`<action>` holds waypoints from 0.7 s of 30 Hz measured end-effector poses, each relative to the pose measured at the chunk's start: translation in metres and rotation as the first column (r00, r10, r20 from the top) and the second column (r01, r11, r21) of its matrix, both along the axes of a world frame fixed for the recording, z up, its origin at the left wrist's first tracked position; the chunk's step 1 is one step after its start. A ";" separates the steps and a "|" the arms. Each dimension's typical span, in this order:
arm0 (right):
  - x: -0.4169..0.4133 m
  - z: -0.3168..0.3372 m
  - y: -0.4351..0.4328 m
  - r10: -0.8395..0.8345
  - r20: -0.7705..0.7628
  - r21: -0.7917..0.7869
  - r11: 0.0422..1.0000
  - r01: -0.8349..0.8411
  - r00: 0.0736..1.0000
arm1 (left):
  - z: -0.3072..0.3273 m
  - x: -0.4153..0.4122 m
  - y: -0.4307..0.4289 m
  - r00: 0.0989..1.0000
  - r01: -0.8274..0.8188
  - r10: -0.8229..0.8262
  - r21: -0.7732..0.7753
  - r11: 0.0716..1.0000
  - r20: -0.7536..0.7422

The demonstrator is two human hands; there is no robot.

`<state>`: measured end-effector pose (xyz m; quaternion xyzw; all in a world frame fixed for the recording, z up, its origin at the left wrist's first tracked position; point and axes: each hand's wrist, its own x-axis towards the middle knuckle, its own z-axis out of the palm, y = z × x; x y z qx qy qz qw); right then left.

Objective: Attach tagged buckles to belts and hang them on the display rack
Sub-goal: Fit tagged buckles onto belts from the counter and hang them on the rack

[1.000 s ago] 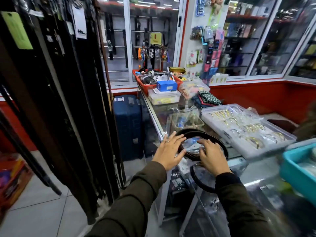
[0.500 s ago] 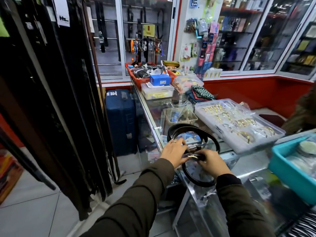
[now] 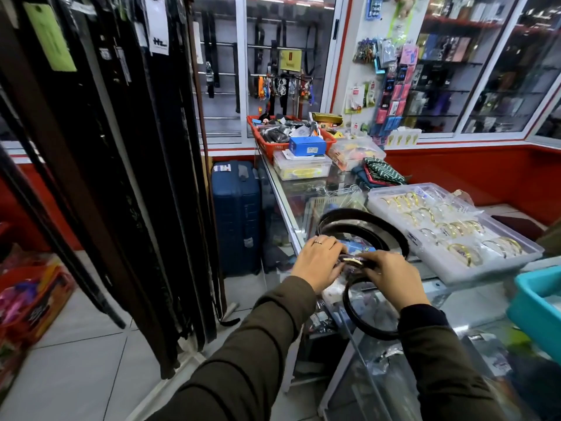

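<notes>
A coiled black belt (image 3: 361, 218) lies on the glass counter (image 3: 473, 302), one loop hanging over the near edge. My left hand (image 3: 318, 261) and my right hand (image 3: 387, 273) meet over the belt's end, both closed on it around a gold-edged buckle (image 3: 353, 261) that shows between the fingers. The buckle's tag is hidden by my hands. The display rack (image 3: 121, 147) stands at the left with several dark belts hanging full length.
A clear tray of gold bangles (image 3: 452, 235) sits right of the belt. A teal bin (image 3: 537, 302) is at the right edge. Plastic boxes and a red basket (image 3: 267, 141) crowd the counter's far end. A blue suitcase (image 3: 236, 214) stands on the floor beside the counter.
My hands lifted off the flat coil, drew together and took hold of the belt end with the buckle. The view shifted slightly.
</notes>
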<state>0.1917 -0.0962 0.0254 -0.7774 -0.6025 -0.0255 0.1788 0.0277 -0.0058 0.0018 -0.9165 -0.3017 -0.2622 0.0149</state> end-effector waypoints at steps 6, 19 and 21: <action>-0.051 0.023 0.032 0.191 -0.040 0.064 0.980 -0.188 0.981 | 0.021 -0.068 0.013 0.985 -0.064 0.057 0.033 0.997 0.161; -0.191 0.026 0.088 0.551 -0.530 0.281 0.831 -0.480 0.645 | 0.032 -0.222 0.000 0.678 -0.277 0.449 -0.362 0.890 0.582; -0.207 0.027 0.093 0.540 -0.607 0.284 0.833 -0.475 0.583 | 0.033 -0.230 -0.004 0.506 -0.104 0.524 -0.554 0.826 0.685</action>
